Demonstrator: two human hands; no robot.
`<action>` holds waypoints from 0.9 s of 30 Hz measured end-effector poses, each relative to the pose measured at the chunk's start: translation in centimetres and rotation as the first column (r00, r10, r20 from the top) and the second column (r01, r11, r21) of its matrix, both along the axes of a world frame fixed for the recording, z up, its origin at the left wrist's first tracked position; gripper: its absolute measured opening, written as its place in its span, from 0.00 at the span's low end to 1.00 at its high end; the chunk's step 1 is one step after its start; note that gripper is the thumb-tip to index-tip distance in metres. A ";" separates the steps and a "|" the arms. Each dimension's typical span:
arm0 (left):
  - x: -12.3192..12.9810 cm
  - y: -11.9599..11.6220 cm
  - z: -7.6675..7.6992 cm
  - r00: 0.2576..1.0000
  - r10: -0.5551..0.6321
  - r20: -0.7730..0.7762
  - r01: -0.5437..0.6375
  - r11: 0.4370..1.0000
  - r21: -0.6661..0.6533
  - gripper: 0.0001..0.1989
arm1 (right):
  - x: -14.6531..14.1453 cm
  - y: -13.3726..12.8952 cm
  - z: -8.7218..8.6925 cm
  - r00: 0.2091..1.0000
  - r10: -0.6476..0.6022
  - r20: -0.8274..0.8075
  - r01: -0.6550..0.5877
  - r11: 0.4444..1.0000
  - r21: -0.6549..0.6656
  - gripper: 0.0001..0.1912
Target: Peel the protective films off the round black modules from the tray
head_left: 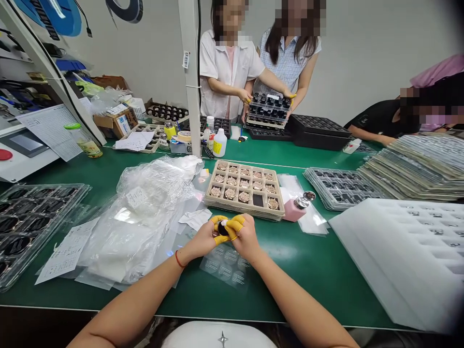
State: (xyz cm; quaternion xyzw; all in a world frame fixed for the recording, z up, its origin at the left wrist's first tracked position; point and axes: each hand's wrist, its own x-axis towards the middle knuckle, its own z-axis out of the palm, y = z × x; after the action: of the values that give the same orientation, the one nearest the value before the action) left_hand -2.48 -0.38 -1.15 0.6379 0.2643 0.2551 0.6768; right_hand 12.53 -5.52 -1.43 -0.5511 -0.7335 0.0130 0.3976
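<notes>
Two hands together over the green desk (319,270): left hand (207,238) and right hand (243,234) both pinched on one small round dark part (223,228), held clear of the desk just in front of the beige tray (242,209). Yellow finger cots (217,239) on the pinching fingertips, likely to keep prints off the part. White scrap at the part's top, too small to identify. Directly beneath, one clear film sheet (226,268) with round patches, lying flat within easy reach.

In the tray, fifteen cells in three rows of five: fourteen filled with round metal parts (229,194), one empty in the near row, probably the held part's place. Just right of the tray, one pink pump bottle (297,208). Left of it, a heap of clear plastic bags (145,212). Across the desk, two co-workers, hands on one stack of black trays (268,108).
</notes>
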 end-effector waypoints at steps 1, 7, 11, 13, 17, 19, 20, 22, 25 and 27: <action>0.0 0.1 0.0 1.000 -0.002 -0.009 0.003 1.000 0.030 0.22 | -0.1 -0.3 -0.2 0.999 0.029 0.020 -0.029 1.000 -0.005 0.09; 0.1 -0.2 -0.2 0.995 -0.088 -0.037 0.089 0.996 0.009 0.21 | -0.3 0.0 -0.6 0.998 -0.043 0.048 0.045 0.998 -0.042 0.10; 0.4 -0.6 0.1 0.997 -0.052 -0.055 0.046 0.993 -0.111 0.27 | 1.1 1.2 -0.2 0.983 -0.151 -0.103 0.142 0.985 -0.097 0.07; 0.3 -0.5 0.3 0.998 -0.027 -0.059 0.021 0.995 -0.100 0.26 | 2.0 1.3 -0.1 0.962 -0.209 -0.176 0.189 0.974 -0.127 0.07; -0.1 -0.1 0.4 0.999 -0.031 -0.027 0.027 0.991 -0.135 0.27 | 3.0 0.5 0.6 0.928 -0.256 -0.270 0.215 0.961 -0.172 0.07; -0.2 0.1 0.4 1.000 -0.030 -0.008 0.029 0.989 -0.148 0.27 | 2.7 -0.1 1.1 0.946 -0.202 -0.254 0.162 0.972 -0.170 0.07; -0.2 0.2 0.3 1.000 -0.024 -0.002 0.024 0.989 -0.149 0.27 | 2.3 -0.4 1.4 0.961 -0.161 -0.226 0.126 0.979 -0.160 0.07; -0.2 0.3 0.2 1.000 -0.005 0.003 0.005 0.991 -0.136 0.27 | 1.4 -0.9 1.6 0.988 -0.068 -0.140 0.049 0.990 -0.130 0.05; 0.0 0.2 0.0 0.999 0.022 -0.023 -0.023 0.997 -0.074 0.25 | 0.3 -0.8 1.1 1.000 -0.007 -0.023 0.004 0.994 -0.111 0.04; 0.2 0.1 -0.1 0.999 0.026 -0.039 -0.028 0.998 -0.055 0.24 | 0.5 -0.2 0.4 0.997 -0.072 -0.017 0.069 0.990 -0.127 0.05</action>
State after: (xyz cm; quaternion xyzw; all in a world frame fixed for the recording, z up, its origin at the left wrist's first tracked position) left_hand -2.32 -0.29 -1.28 0.6201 0.2926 0.2445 0.6856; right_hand 13.00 -5.76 -1.01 -0.6004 -0.7070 0.0514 0.3701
